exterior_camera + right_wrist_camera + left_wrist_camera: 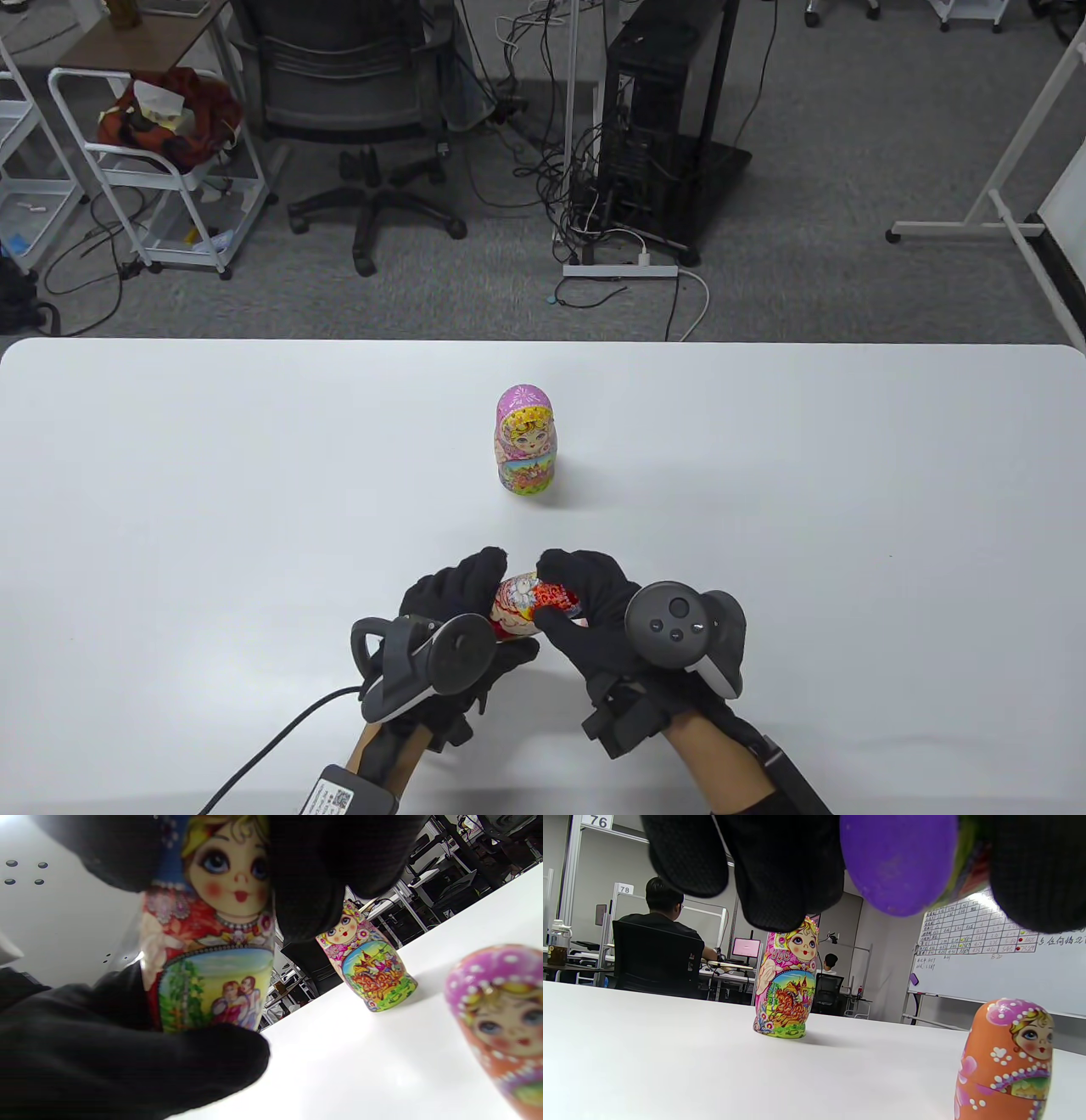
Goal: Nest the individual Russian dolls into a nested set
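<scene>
Both hands hold a red doll (530, 604) with a blue headscarf on its side, just above the table near the front edge. My left hand (479, 598) grips its lower half, whose purple base (897, 861) shows between the fingers. My right hand (585, 594) grips the head end (231, 866). The two halves sit together. A taller pink doll (526, 450) stands upright at the table's middle, beyond the hands. A small orange doll (1007, 1063) with a pink headscarf stands close under the hands; the table view hides it.
The white table (212, 509) is bare apart from the dolls. Beyond its far edge are an office chair (356, 110), a wire rack (161, 161), a computer tower (662, 127) and floor cables. A seated person (664, 921) works at a desk far behind.
</scene>
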Available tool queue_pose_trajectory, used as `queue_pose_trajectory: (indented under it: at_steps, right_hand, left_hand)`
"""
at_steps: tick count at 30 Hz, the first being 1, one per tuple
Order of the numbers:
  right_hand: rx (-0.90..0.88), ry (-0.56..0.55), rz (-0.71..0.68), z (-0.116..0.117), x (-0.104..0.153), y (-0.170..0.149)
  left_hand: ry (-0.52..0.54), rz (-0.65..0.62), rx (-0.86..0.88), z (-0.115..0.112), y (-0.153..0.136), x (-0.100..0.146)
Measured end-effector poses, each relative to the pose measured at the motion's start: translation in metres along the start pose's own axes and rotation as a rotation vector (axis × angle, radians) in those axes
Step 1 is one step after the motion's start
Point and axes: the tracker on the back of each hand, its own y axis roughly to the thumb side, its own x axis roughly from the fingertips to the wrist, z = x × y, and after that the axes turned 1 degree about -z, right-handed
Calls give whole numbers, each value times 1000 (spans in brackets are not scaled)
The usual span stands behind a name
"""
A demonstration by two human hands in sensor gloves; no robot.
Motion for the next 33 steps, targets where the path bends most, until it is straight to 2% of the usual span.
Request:
queue_pose_trajectory:
  at_steps: [8, 20, 23, 24, 27, 30, 33]
  right_hand:
    - [-28, -2, 18, 4, -1, -5]
    - [-19, -69, 17, 3, 2, -1]
    - [11, -128, 25, -7, 4, -2]
    - [7, -179, 33, -13, 5, -4]
    - [65, -251, 63, -34, 5, -8]
    - [232, -318, 137, -53, 8, -21]
    - [422, -338, 275, -63, 8, -42]
  left_hand:
    - [-10, 6, 52, 0, -2, -2]
    - [3, 41, 40, 5, -1, -4]
    - [-11, 124, 119, 4, -18, -3]
    - [-4, 137, 139, 5, -26, -2]
    - [4, 154, 129, 6, -36, 1]
    - [19, 173, 171, 6, -37, 2]
    - [13, 154, 127, 3, -33, 2]
